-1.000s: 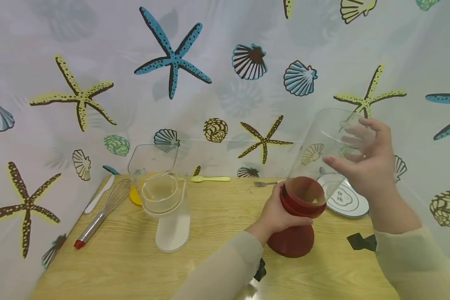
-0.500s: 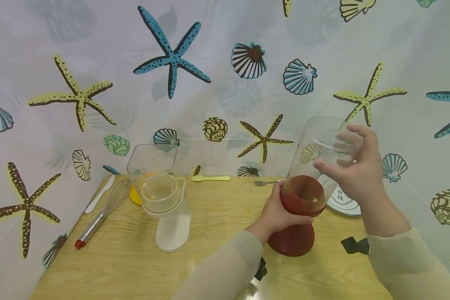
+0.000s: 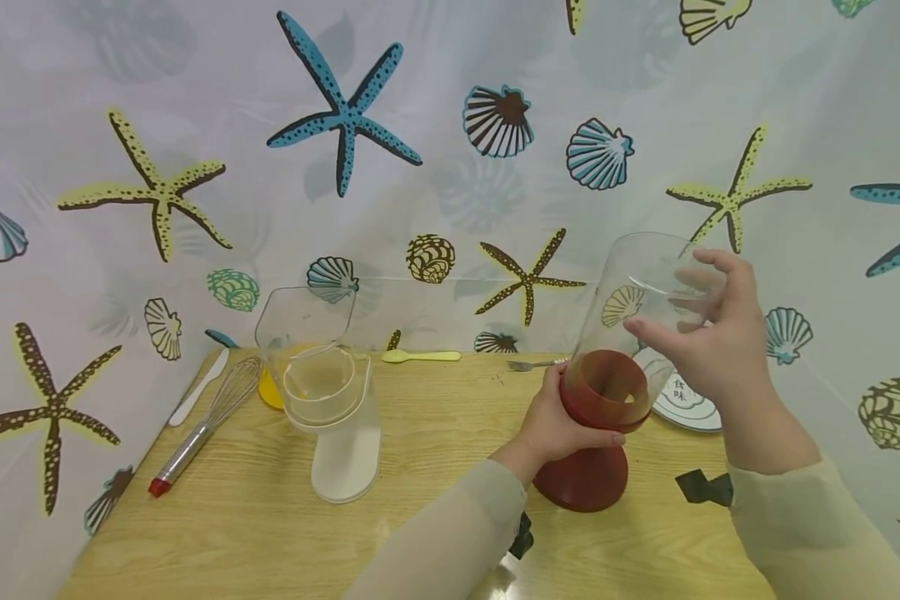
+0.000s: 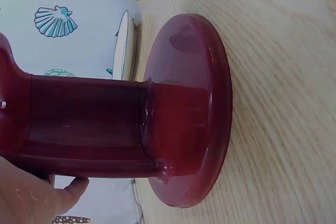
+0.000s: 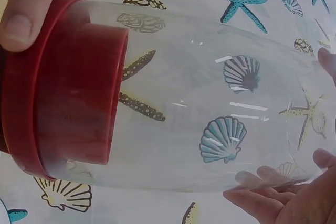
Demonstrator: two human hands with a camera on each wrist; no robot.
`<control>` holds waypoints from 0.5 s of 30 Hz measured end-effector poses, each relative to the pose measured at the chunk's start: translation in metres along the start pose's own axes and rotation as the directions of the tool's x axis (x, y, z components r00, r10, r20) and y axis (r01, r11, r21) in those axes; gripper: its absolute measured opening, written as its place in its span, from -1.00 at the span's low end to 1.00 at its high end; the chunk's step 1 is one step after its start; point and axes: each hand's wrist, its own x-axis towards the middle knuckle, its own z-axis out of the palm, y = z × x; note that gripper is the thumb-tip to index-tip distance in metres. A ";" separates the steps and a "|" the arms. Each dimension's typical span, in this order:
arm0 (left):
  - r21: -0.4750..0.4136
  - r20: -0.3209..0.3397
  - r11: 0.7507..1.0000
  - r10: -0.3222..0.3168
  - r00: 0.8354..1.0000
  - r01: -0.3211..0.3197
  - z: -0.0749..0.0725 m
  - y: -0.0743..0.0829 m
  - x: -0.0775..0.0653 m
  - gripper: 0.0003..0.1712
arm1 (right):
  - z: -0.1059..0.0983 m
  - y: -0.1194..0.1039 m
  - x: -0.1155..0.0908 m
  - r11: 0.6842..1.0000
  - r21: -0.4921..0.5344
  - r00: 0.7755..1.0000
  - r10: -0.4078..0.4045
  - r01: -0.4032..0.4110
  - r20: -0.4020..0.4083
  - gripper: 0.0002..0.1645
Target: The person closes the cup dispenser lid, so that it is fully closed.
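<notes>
A red dispenser stand (image 3: 583, 485) with a wide round foot is upright on the table at right. My left hand (image 3: 551, 429) grips its upper cup, thumb across the front. A clear cylinder (image 3: 622, 283) rises from that cup, leaning slightly right. In the right wrist view the cylinder's lower end surrounds the inner red collar (image 5: 86, 93), close to the wider red rim (image 5: 23, 103). My right hand (image 3: 720, 333) holds the cylinder near its top, thumb in front and fingers behind, seen through the clear wall. The left wrist view shows the round foot (image 4: 194, 114) flat on the wood.
A white stand (image 3: 345, 467) with a square clear container (image 3: 303, 317) is at left, a yellow item (image 3: 270, 392) behind it. A whisk (image 3: 206, 425) and white knife (image 3: 198, 387) lie further left. A yellow spoon (image 3: 420, 357), fork (image 3: 525, 365) and white plate (image 3: 686, 404) line the back.
My right hand has moved left, bringing the clear cylinder more upright over the red cup. In the last half second almost nothing moved. My left hand keeps its grip on the cup.
</notes>
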 end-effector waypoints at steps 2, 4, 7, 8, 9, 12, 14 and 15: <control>0.007 0.003 1.000 -0.004 1.000 0.004 0.000 0.000 0.000 0.26 | 0.000 -0.002 -0.001 1.000 -0.006 1.000 0.007 -0.007 0.001 0.12; 0.010 0.003 1.000 -0.005 1.000 0.005 0.000 0.000 0.000 0.26 | 0.001 -0.005 -0.002 1.000 -0.013 1.000 0.010 -0.011 -0.003 0.12; 0.010 0.002 1.000 -0.001 1.000 0.001 0.000 -0.001 0.000 0.25 | 0.002 -0.010 -0.003 0.999 -0.033 1.000 0.028 -0.028 -0.011 0.13; 0.009 0.000 1.000 0.001 1.000 -0.001 0.000 -0.001 0.001 0.25 | 0.003 -0.012 -0.004 0.998 -0.043 0.999 0.037 -0.038 -0.014 0.13; 0.009 -0.001 1.000 0.002 1.000 -0.002 -0.001 -0.001 0.001 0.25 | 0.004 -0.014 -0.004 0.997 -0.054 0.999 0.047 -0.048 -0.019 0.13; 0.009 -0.001 1.000 0.001 1.000 -0.001 -0.001 -0.001 0.001 0.24 | 0.006 -0.020 -0.005 0.994 -0.080 0.997 0.072 -0.074 -0.031 0.15; 0.014 0.002 1.000 -0.003 1.000 0.003 -0.001 0.000 0.001 0.24 | 0.007 -0.023 -0.007 0.993 -0.090 0.996 0.076 -0.079 -0.037 0.17; 0.014 0.004 1.000 -0.004 1.000 0.004 -0.001 0.000 0.001 0.24 | 0.007 -0.023 -0.008 0.993 -0.091 0.997 0.074 -0.077 -0.038 0.17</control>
